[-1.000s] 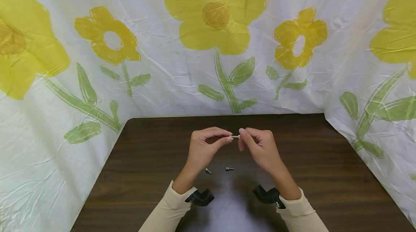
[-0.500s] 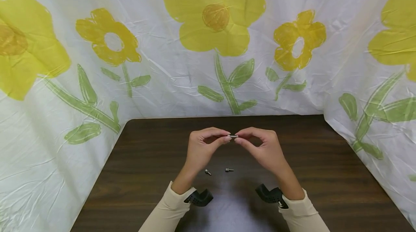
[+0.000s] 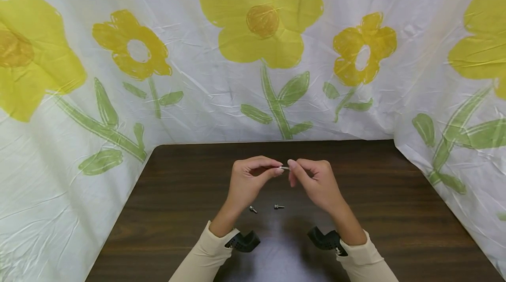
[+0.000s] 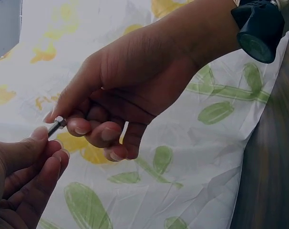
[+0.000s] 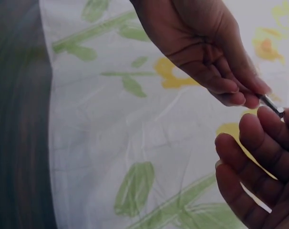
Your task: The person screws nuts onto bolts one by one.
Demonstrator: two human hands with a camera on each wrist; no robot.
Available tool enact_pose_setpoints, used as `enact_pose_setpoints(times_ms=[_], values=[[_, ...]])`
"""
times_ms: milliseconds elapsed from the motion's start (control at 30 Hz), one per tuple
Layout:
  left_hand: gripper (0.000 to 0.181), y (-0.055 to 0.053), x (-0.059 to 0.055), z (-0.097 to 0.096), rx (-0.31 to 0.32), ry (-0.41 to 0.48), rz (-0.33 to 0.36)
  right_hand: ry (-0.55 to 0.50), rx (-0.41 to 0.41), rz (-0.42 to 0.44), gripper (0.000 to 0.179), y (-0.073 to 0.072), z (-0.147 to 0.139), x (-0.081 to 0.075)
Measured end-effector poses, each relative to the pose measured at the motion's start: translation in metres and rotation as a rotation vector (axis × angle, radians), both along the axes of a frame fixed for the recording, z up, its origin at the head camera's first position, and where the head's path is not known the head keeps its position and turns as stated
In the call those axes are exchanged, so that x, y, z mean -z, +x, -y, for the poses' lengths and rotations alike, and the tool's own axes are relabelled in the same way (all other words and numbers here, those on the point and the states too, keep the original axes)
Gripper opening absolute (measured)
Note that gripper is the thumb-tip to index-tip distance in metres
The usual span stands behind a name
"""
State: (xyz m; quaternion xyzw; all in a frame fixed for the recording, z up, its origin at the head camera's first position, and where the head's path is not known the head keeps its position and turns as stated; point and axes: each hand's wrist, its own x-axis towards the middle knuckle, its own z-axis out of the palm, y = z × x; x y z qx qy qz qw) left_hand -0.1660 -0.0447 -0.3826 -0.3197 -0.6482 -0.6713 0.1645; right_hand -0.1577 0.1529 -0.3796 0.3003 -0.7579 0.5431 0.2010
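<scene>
Above the dark table, my left hand (image 3: 246, 181) pinches a small metal bolt (image 4: 54, 129) between thumb and fingertips, its shank pointing to the right. A silvery hex nut (image 4: 60, 121) sits at the bolt's right-hand end. My right hand (image 3: 316, 182) has its thumb and index finger on that nut, thumb pushed forward over it. In the right wrist view the nut shows between the two hands, and the bolt's far end is hidden in the left fingers. Two more small bolts, one (image 3: 253, 209) and another (image 3: 279, 206), lie on the table below the hands.
The brown wood-grain table (image 3: 178, 203) runs back to a white curtain (image 3: 197, 110) printed with yellow flowers, which hangs around its back and sides. A black wrist camera mount (image 3: 243, 241) sits on the left wrist and another (image 3: 326, 239) on the right.
The right hand's thumb has slid forward across the nut while its fingers rolled back, after the fingertips met evenly half a second ago. The left hand stays nearly still with the bolt.
</scene>
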Motion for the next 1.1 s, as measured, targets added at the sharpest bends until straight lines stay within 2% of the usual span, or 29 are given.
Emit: enact_pose_setpoints(times_ms=[67, 200, 333, 500, 767, 867, 1000, 1100], values=[[0.009, 0.0, 0.0, 0.0, -0.007, -0.001, 0.001, -0.005, 0.002, 0.008, 0.037, 0.0, 0.0, -0.001], [0.009, -0.001, -0.002, 0.001, -0.027, -0.001, -0.008, -0.023, -0.012, -0.02, 0.016, -0.001, -0.004, -0.002], [0.009, -0.003, -0.002, 0.003, -0.029, 0.013, -0.016, -0.023, -0.031, -0.088, 0.035, -0.001, -0.007, -0.003], [0.01, -0.003, 0.0, 0.004, -0.003, 0.025, -0.01, -0.031, -0.034, -0.118, 0.031, -0.001, -0.007, -0.005], [0.01, -0.002, 0.0, 0.003, -0.007, 0.016, -0.007, -0.022, -0.046, -0.055, 0.023, 0.001, -0.004, -0.006], [0.009, -0.002, 0.0, 0.003, -0.005, 0.007, -0.012, -0.013, -0.052, -0.028, 0.019, 0.008, 0.0, -0.016], [0.009, -0.001, 0.0, 0.001, 0.014, 0.011, -0.007, -0.011, -0.042, -0.01, 0.022, 0.018, 0.005, -0.03], [0.009, 0.0, 0.0, 0.0, 0.016, 0.013, -0.001, -0.002, -0.024, -0.013, 0.031, 0.012, 0.003, -0.018]])
